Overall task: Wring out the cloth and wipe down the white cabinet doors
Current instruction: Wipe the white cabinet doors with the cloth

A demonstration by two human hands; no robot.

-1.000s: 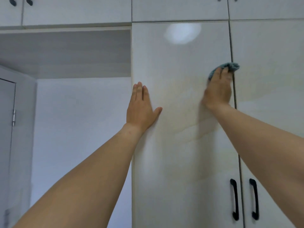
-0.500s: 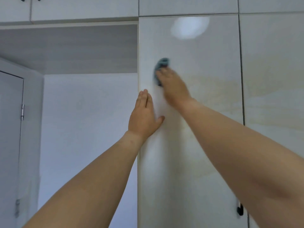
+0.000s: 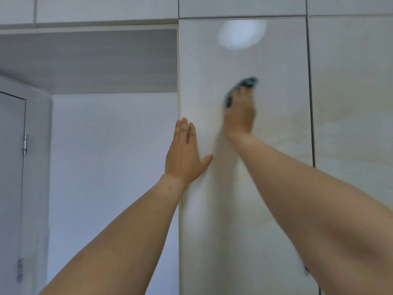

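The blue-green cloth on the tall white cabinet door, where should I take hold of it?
Grip the bunched blue-green cloth at its top edge, coming from above: only that part pokes out past the fingertips of the right hand, which presses the rest flat against the glossy white cabinet door.

Person, seen from a head-worn camera: two arms and two hands in view.

Left hand [image 3: 184, 158]: bare, no glove, ring or wristband showing. Nails short and unpainted as far as can be told. Sharp in focus.

Left forearm [image 3: 127, 226]: bare from wrist to the frame edge, no sleeve, no watch. A small faint mark sits near the wrist.

Right hand [image 3: 240, 112]: bare, no glove or ring visible; outline blurred, so nails and finer detail cannot be told.

Right forearm [image 3: 308, 201]: bare along its whole visible length, no sleeve, strap or bracelet.
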